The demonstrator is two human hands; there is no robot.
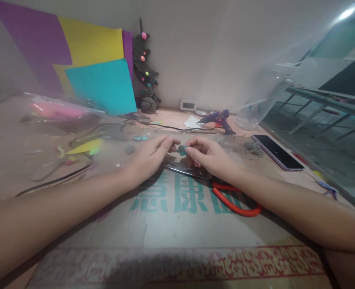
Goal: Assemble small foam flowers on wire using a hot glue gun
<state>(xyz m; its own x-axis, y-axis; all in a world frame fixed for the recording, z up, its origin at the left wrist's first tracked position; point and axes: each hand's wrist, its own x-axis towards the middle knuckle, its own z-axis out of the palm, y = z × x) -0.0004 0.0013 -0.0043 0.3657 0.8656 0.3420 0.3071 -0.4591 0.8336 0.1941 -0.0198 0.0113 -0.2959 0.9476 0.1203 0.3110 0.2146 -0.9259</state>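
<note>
A small teal craft piece (181, 150), like a little flower or leaf cluster, is pinched between the thumb and forefinger of my right hand (209, 154). Close on its left, my left hand (156, 154) has its thumb and fingers pressed together; whether something thin is between them is hidden. Just below both hands lie scissors with red handles (240, 208), their dark blades pointing left and partly covered by the right hand. They rest on a printed cardboard sheet (171, 233). Light-blue cut scraps (141, 138) lie beyond my left hand.
A glue gun (219, 119) with a lit red light rests at the back, its cable crossing the table. A phone (276, 152) and grey twine (252, 148) are at right. Coloured sheets (102, 86) and a hanging ornament (145, 68) stand behind. A plastic bag (57, 110) lies left.
</note>
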